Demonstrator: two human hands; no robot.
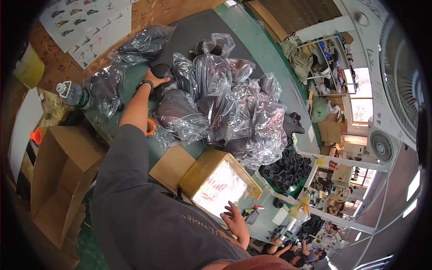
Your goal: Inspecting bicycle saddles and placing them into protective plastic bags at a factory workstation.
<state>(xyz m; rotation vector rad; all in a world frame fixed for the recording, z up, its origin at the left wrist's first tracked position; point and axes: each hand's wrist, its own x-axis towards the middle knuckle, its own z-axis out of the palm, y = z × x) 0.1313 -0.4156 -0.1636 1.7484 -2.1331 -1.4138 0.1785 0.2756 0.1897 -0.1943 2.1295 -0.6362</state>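
Tabletop (pixel 133 76) is carrying a dark rounded piece (pixel 160 70) beside clear-bagged bundles (pixel 215 72); my left hand (pixel 156 81) is touching it, thumb and fingers spread, though I cannot tell whether that grip is holding it. My right hand (pixel 236 220) is hanging loosely parted, nothing visible in it, near the cardboard box (pixel 201 170). I am favouring a firm palming, avoiding snagging neighbouring bundles.

A brown board wall (pixel 157 11), hung with a picture sheet (pixel 90 22), rose along the far edge of the bench (pixel 135 74). Beyond the right edge stood a loaded rack (pixel 323 93) and a white frame (pixel 346 162), with a large white fan (pixel 400 85) farther out. Bright light filled a window (pixel 361 110), ceiling lights (pixel 410 209) glowed, and green floor (pixel 88 245) showed off the near left corner.
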